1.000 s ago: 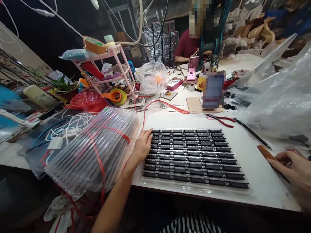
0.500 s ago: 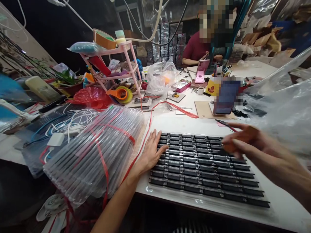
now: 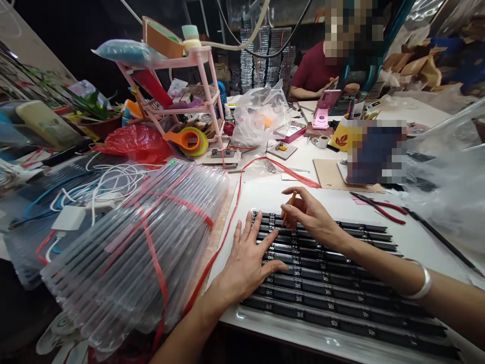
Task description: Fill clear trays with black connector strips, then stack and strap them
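Observation:
Several black strips with rows of fine metallic pins (image 3: 326, 293) lie side by side in a clear plastic tray (image 3: 265, 323) on the white table. My left hand (image 3: 252, 253) rests on their left end, fingers spread. At the far edge of the strips, my right hand (image 3: 306, 217) pinches a thin orange-brown stick (image 3: 291, 202), held upright with its lower end at the strips. Its tip is hard to make out. Beyond the right end of the strips lie red-handled pliers (image 3: 382, 206), near a dark thin rod (image 3: 443, 240).
A stack of clear plastic trays tied with red strap (image 3: 125, 253) stands at left, beside white cables (image 3: 113, 187). Behind are a pink rack (image 3: 204, 96), a clear bag (image 3: 261, 116) and a blurred-out phone (image 3: 373, 154). Another person (image 3: 314, 71) sits across.
My right hand has moved left, from the right part of the strips to their far left area, leaving the pliers in full view. My left hand has spread further over the strips. The view has shifted slightly.

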`<state>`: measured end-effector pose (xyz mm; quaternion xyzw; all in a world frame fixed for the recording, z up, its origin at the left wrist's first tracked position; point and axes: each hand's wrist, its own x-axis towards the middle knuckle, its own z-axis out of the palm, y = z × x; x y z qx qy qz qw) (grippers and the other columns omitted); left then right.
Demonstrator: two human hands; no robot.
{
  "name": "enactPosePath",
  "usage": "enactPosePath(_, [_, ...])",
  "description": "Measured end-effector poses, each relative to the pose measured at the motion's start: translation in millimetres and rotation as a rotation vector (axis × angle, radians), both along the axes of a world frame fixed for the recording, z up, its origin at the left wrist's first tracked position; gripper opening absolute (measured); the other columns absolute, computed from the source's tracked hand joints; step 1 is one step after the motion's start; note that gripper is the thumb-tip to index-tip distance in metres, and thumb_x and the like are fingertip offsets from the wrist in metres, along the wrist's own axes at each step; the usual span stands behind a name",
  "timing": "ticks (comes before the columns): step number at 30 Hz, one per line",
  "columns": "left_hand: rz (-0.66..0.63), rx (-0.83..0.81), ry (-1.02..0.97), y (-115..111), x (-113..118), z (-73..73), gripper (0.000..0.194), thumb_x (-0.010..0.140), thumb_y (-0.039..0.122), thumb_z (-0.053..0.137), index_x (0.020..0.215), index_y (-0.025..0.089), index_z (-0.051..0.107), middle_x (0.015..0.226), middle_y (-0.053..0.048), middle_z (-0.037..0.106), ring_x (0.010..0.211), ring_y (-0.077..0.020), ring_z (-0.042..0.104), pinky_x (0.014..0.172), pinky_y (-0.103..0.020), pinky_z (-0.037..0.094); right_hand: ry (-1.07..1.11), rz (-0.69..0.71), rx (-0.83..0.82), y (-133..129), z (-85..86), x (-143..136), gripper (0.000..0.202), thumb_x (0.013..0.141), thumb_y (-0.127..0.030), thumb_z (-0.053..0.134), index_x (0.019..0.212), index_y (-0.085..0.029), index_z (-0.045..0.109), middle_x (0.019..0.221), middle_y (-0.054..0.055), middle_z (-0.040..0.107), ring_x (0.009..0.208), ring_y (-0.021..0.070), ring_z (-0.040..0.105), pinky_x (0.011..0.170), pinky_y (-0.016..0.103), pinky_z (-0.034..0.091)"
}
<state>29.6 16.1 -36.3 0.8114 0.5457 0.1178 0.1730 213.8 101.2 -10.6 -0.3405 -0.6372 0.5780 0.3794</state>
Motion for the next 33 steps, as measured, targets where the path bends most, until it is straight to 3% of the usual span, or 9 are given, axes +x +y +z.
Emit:
enactPosePath(4, [0.001,-0.053,-0.042,1,-1,1.0,0.071,0.08,0.069,0.038,0.142,0.033,0.034,0.157,-0.01,-0.002,0.142,-0.0346,-0.006,0.112,-0.057,0.013,-0.072,-0.064,-0.045,4,1.7,-1,0.033,0.085,-0.048,0.057,0.089,-0.021,0.039,0.061,-0.004,0.058,0.043,0.0085,0.05,0.038,0.019,0.036])
enactPosePath(8, [-0.008,-0.1,-0.063,2,-2,2.3,0.073,0.079,0.07,0.039,0.143,0.035,0.031,0.157,-0.009,0.001,0.142,-0.0349,-0.004,0.112,-0.056,0.016,-0.003,0.027,-0.21,8,2.2,-1,0.035,0.085,-0.051,0.055,0.092,-0.022,0.037,0.078,0.003,0.065,0.055,0.0144,0.061,0.046,0.025,0.046])
enactPosePath(12, [-0.016,-0.095,-0.058,2,-2,1.6,0.075,0.079,0.07,0.04,0.143,0.034,0.031,0.158,-0.008,0.003,0.142,-0.0343,-0.005,0.113,-0.056,0.017,0.023,0.027,-0.178,10,-0.5,-3,0.044,0.088,-0.045,0.055,0.121,-0.022,0.038,0.078,0.0,0.063,0.058,0.0107,0.056,0.055,0.025,0.045])
enactPosePath(15, [-0.028,-0.066,-0.059,2,-3,-0.3,0.073,0.079,0.069,0.043,0.142,0.035,0.032,0.158,-0.006,0.004,0.142,-0.0343,-0.005,0.112,-0.057,0.018,-0.06,-0.021,-0.111,10,-3.5,-6,0.068,0.089,-0.041,0.052,0.144,-0.019,0.019,0.076,-0.001,0.06,0.056,0.01,0.049,0.054,0.025,0.043])
enactPosePath(19, [-0.04,-0.051,-0.05,2,-3,-1.5,0.074,0.079,0.067,0.045,0.143,0.035,0.031,0.158,-0.005,0.004,0.142,-0.0355,-0.005,0.111,-0.058,0.019,-0.087,-0.016,-0.061,7,-7.5,-10,0.076,0.091,-0.04,0.045,0.149,-0.017,0.001,0.085,0.003,0.06,0.061,0.0121,0.052,0.057,0.029,0.046])
enactPosePath(33, [-0.032,-0.084,-0.064,2,-1,0.9,0.075,0.078,0.068,0.044,0.144,0.035,0.03,0.157,-0.006,0.007,0.142,-0.0366,-0.005,0.111,-0.059,0.022,-0.063,-0.002,-0.066,7,-9.0,-12,0.062,0.093,-0.043,0.044,0.144,-0.022,0.016,0.088,0.003,0.06,0.059,0.012,0.055,0.052,0.028,0.046])
